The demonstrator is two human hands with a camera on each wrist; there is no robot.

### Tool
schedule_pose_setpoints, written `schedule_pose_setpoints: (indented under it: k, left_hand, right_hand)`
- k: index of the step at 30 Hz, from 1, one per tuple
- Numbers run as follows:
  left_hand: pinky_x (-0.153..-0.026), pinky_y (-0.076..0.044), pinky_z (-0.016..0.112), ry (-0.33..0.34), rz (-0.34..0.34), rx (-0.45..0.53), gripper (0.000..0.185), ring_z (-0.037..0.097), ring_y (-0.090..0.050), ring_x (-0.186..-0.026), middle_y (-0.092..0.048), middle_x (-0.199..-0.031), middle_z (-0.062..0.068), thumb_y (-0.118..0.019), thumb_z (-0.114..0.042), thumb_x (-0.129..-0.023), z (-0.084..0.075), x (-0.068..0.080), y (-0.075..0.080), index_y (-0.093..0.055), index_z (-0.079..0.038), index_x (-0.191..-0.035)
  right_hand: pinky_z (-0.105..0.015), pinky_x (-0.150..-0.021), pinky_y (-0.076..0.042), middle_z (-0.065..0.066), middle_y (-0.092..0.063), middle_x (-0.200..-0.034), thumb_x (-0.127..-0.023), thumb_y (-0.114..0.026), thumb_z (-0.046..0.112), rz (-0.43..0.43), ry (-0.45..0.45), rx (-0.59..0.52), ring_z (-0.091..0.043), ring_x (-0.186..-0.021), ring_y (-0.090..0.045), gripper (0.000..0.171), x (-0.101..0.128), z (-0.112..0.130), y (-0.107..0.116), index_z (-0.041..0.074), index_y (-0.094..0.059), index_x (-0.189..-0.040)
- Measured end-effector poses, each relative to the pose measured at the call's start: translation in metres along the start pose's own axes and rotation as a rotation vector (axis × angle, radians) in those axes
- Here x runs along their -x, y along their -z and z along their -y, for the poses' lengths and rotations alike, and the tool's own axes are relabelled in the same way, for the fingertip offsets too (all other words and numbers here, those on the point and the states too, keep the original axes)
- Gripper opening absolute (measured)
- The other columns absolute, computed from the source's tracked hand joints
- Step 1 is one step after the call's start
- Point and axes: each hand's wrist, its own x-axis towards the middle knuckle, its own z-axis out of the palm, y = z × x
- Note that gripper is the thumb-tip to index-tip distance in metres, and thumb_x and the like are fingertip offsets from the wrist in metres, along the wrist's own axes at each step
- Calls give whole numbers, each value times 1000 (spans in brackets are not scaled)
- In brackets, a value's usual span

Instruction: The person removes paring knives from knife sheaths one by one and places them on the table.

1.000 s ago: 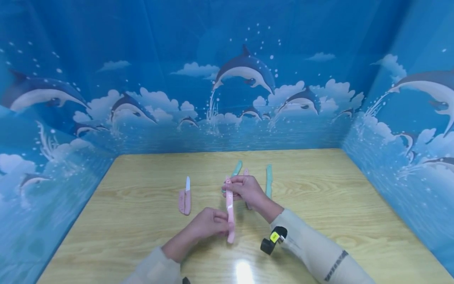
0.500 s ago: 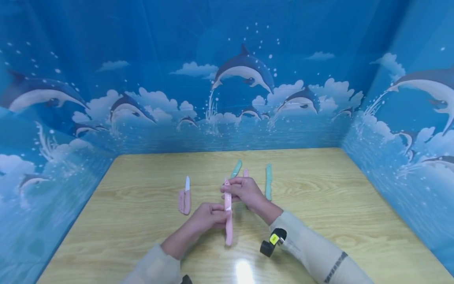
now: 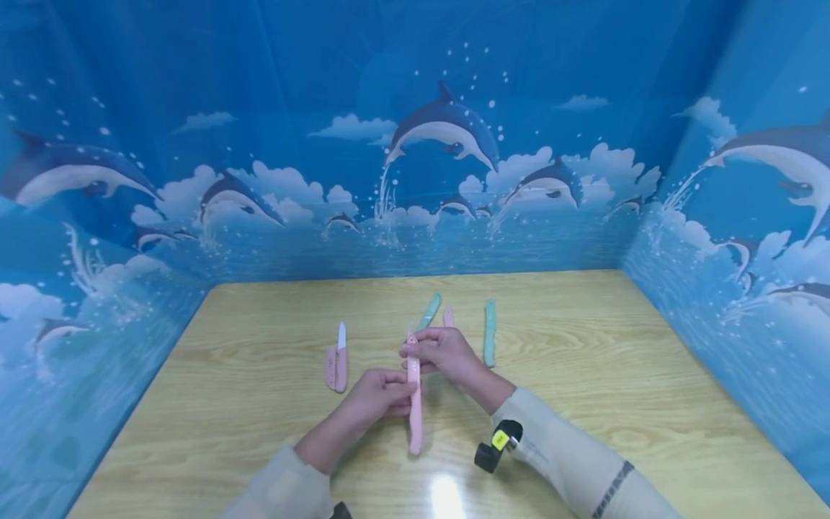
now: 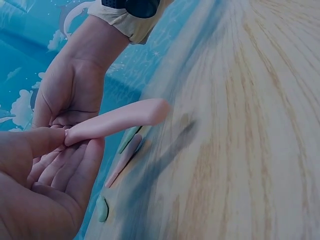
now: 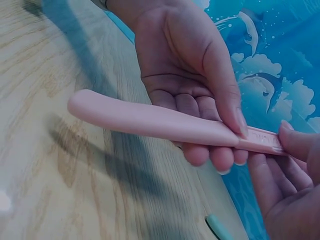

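1. Where the wooden table [image 3: 259, 404] runs toward its left side, a pink knife [image 3: 341, 357] lies flat with its white blade bare and pointing at the back wall, a pink sheath [image 3: 331, 367] touching it on the left.
2. Left hand [image 3: 379, 398]: thumb and fingers pinch the handle part of a pink sheathed knife [image 3: 414, 404], held above the table near its middle; the rounded handle end points toward the person.
3. Right hand [image 3: 441, 353]: fingers curl round the far, sheath part of the same pink knife; the wrist view shows the thumb [image 5: 295, 142] pressing on the sheath.
4. Just behind the hands, a teal sheathed knife [image 3: 429, 312] lies slanted on the table.
5. Beside it, a pink tip [image 3: 448, 316] shows past the right hand; what it belongs to cannot be told.
6. Further right, a second teal knife [image 3: 489, 333] lies straight, apart from the hands.
7. On the right forearm, a black wrist camera [image 3: 494, 445] with a yellow tag.
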Motion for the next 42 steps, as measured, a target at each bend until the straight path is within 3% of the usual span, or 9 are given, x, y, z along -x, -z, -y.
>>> schedule_pose_setpoints:
  k: [4, 13, 20, 33, 42]
  left_hand:
    - [-81, -59, 33, -11, 6, -10, 28, 25, -71, -90, -67, -110, 24, -62, -6, -93, 0, 2, 0, -60, 12, -115]
    - [-81, -59, 34, -21, -22, -3, 27, 28, -71, -91, -69, -106, 24, -62, -5, -93, 2, 2, 2, -61, 12, -113]
    - [-81, -59, 32, -16, -46, -25, 27, 26, -70, -92, -70, -105, 21, -63, -8, -93, -2, 1, 6, -61, 10, -113]
    - [-83, -58, 35, -15, -108, -46, 28, 19, -70, -84, -71, -101, 15, -65, -10, -92, -11, 0, 11, -63, 6, -114]
    - [-83, -58, 31, -54, -88, -31, 28, 23, -71, -92, -70, -107, 20, -64, -12, -93, -9, -2, 10, -62, 7, -113]
  right_hand:
    - [-38, -80, -59, -18, -71, -102, -90, -69, 10, -2, 1, 3, -24, -86, -72, 30, 0, -1, 1, -8, -63, -113]
    - [-36, -84, -58, -21, -68, -113, -96, -63, 23, -120, -29, -29, -28, -94, -71, 39, 3, -11, 7, -7, -59, -121]
    - [-35, -90, -55, -23, -65, -118, -94, -65, 27, -123, -62, -42, -29, -102, -68, 45, 18, -22, 16, -8, -57, -123]
    - [-36, -87, -57, -18, -70, -108, -85, -75, 17, 82, -131, 43, -27, -98, -69, 49, 40, -33, 15, -6, -58, -124]
    - [-36, -83, -58, -17, -72, -100, -84, -76, 15, 212, -144, 38, -27, -91, -71, 37, 45, -42, -2, -3, -65, -114]
